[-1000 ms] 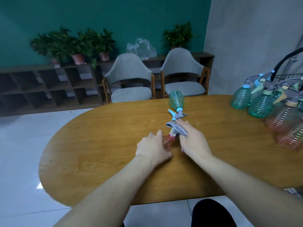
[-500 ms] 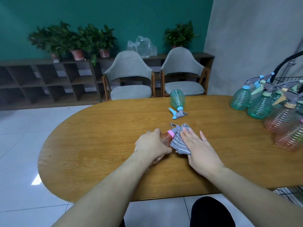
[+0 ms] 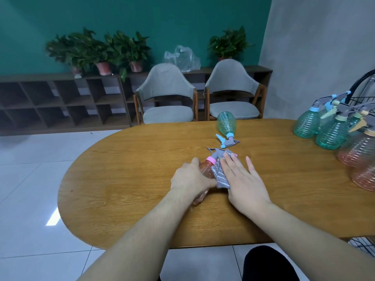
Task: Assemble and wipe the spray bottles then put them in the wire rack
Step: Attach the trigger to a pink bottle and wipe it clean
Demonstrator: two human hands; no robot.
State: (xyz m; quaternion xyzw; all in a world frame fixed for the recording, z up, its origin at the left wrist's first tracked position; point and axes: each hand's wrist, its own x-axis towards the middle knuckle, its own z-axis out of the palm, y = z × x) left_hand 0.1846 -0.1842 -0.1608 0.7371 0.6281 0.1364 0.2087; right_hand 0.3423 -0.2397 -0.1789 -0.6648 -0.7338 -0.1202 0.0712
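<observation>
Fingers, left hand point(image 3: 191, 178): I see them curled round the body of the pink spray bottle point(image 3: 205, 169), gripping it so it cannot roll on the table point(image 3: 121, 179).
Fingers, right hand point(image 3: 244, 180): straight and spread apart, lying flat on the grey cloth point(image 3: 220, 175), pressing it against the bottle's right side; I judge a flat palm gives the widest wiping contact.
Pink spray bottle: lies on its side near the table's middle, pink collar and grey trigger head pointing to the far side, head already fitted.
Step in hand: wiping, I judge, with racking not yet done.
Green spray bottle point(image 3: 226, 123): lies on its side farther off, near the far edge, apart from both hands, head fitted; it looks to be next in line.
Finished bottles point(image 3: 332, 131): a cluster of green and pink ones stands upright at the right end.
Wire rack point(image 3: 363, 243): only partly visible off the table's right edge, just beside that cluster, a short carry.
</observation>
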